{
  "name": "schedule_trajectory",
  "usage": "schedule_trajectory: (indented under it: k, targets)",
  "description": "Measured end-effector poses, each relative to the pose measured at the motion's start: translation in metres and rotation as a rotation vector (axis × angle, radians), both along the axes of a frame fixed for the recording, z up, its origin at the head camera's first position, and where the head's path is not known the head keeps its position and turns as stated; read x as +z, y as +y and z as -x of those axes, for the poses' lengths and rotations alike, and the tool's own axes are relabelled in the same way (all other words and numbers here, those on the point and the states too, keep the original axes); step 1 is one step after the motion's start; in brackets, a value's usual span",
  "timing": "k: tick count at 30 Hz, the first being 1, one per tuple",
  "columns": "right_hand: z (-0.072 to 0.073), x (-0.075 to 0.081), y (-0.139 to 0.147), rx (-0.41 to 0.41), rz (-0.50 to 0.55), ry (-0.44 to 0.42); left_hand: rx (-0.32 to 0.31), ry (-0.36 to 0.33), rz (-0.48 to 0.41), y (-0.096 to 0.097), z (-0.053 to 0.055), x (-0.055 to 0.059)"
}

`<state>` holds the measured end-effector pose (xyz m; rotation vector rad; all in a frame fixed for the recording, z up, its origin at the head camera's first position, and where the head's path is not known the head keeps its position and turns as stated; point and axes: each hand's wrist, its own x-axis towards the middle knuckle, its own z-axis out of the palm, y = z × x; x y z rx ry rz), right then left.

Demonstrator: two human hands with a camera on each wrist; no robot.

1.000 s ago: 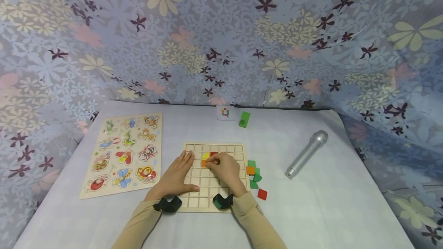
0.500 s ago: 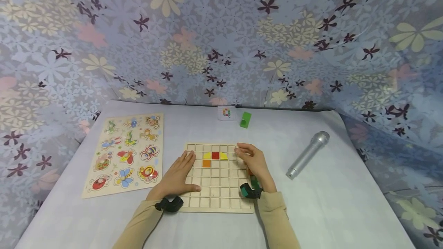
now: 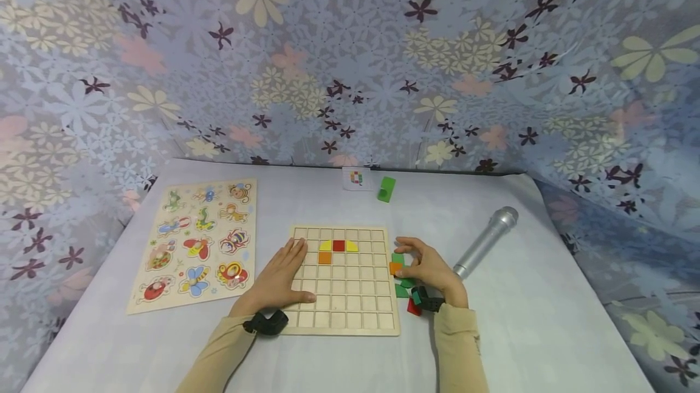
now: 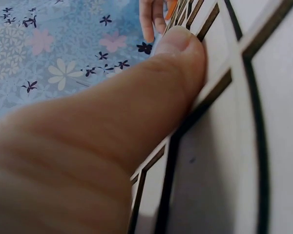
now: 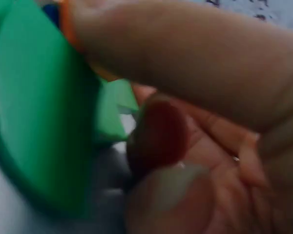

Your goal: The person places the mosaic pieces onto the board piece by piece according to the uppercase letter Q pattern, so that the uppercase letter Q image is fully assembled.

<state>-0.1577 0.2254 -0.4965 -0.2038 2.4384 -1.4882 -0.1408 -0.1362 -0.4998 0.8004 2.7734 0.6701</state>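
Note:
A gridded wooden board (image 3: pixel 339 302) lies flat in the head view. My left hand (image 3: pixel 279 277) rests on its left side with fingers straight; its thumb (image 4: pixel 180 46) presses the grid in the left wrist view. On the board sit a red square tile (image 3: pixel 339 246), yellow curved-edged tiles (image 3: pixel 352 247) either side of it, and an orange square tile (image 3: pixel 325 257). Beyond the board's right edge, my right hand (image 3: pixel 434 268) reaches over loose pieces, its thumb touching another orange tile (image 3: pixel 395 268), fingers apart from the thumb. A green curved piece (image 5: pixel 39 107) looms close in the right wrist view.
Green tiles (image 3: pixel 397 257) and a red square tile (image 3: pixel 414 308) lie beside the board. An insect puzzle board (image 3: pixel 202 241) is at left, a silver microphone (image 3: pixel 483 244) at right. A pattern card (image 3: pixel 356 178) and a green block (image 3: pixel 386 189) stand at the back.
My right hand has left the board's upper cells and moved right to the loose pieces. A second yellow tile now shows right of the red one. The left hand stays in place.

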Motion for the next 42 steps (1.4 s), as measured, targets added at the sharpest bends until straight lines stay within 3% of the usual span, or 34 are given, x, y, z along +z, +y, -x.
schedule_trajectory:
  k: [8,12,16,20,23,27,32,37,42]
  targets:
    - [0.004,-0.002,-0.015,-0.174,-0.14,0.073,-0.001,0.001,0.001,-0.001,0.001,-0.002]
    - [0.004,-0.003,-0.019,-0.291,-0.14,0.091,-0.004,0.005,0.005,-0.001,0.002,-0.003]
    - [0.006,-0.003,-0.021,-0.422,-0.012,0.032,-0.008,0.006,0.004,-0.001,0.002,-0.003]
    - [0.009,-0.001,-0.029,-0.547,0.2,-0.052,-0.005,0.003,-0.005,-0.001,0.003,-0.002]
    - [0.009,0.004,-0.042,-0.598,0.309,-0.085,-0.003,0.002,-0.008,-0.001,0.002,-0.001]
    - [0.007,0.012,-0.068,-0.579,0.352,-0.084,0.0,0.006,-0.006,-0.001,0.001,-0.001]
    - [0.002,0.011,-0.107,-0.479,0.314,-0.038,0.002,0.008,-0.014,-0.002,0.002,-0.001]
    - [-0.004,0.007,-0.138,-0.349,0.126,0.047,0.001,0.007,-0.019,-0.002,0.001,0.0]
    - [-0.01,0.005,-0.15,-0.269,-0.079,0.138,-0.001,0.015,-0.015,-0.001,0.001,0.0]
